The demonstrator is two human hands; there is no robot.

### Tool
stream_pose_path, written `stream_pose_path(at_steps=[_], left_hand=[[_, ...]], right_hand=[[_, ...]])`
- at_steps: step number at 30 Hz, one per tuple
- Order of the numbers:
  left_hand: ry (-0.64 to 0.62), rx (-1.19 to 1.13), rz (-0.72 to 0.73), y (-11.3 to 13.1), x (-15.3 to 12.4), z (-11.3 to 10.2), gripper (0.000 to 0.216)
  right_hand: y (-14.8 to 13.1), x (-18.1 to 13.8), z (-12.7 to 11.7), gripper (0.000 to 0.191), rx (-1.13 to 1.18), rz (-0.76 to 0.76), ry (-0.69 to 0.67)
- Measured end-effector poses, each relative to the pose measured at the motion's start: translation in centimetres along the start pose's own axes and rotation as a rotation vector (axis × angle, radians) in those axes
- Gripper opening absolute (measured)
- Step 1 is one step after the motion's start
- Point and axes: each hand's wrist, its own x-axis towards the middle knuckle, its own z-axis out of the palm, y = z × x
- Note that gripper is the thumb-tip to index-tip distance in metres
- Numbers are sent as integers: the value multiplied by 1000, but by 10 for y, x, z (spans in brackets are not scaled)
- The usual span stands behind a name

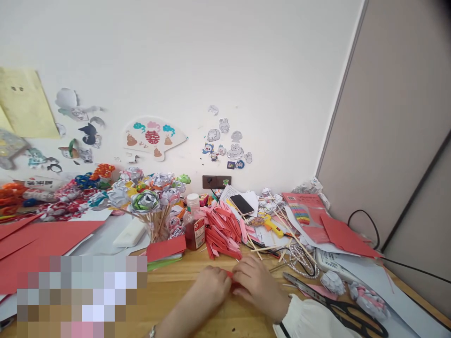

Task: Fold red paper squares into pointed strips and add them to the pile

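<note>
Left hand [211,285] and right hand [259,281] pinch a red paper piece [234,278] just in front of the strip pile [222,229].
Both hands' fingers curl closed around it; a fold seems in hand, needing edges aligned and pressed flat.

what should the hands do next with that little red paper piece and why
Probably press the crease flat against the desk. The left hand and right hand hold a small red paper piece, which shows only as a sliver between them, and a pile of folded red strips lies just behind them.
</note>
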Motion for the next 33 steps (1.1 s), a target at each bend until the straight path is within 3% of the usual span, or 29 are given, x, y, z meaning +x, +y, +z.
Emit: stream_pose_path(at_steps=[5,9,12,18,22,33], left_hand=[[-44,41,28,22,-3,4,12],[109,54,53,29,-6,-6,6],[181,67,85,36,-7,-2,9],[42,119,-122,53,-7,25,24],[-55,38,-229,58,-6,27,32],[-71,-20,-417,63,-10,31,41]], right_hand=[[3,-15,9,9,-38,59,-120],[0,-19,5,10,150,233,-72],[-2,-17,2,15,308,363,-30],[1,-10,5,19,382,493,5],[2,-8,10,18,327,525,-4],[-1,-7,15,14,167,612,-26]])
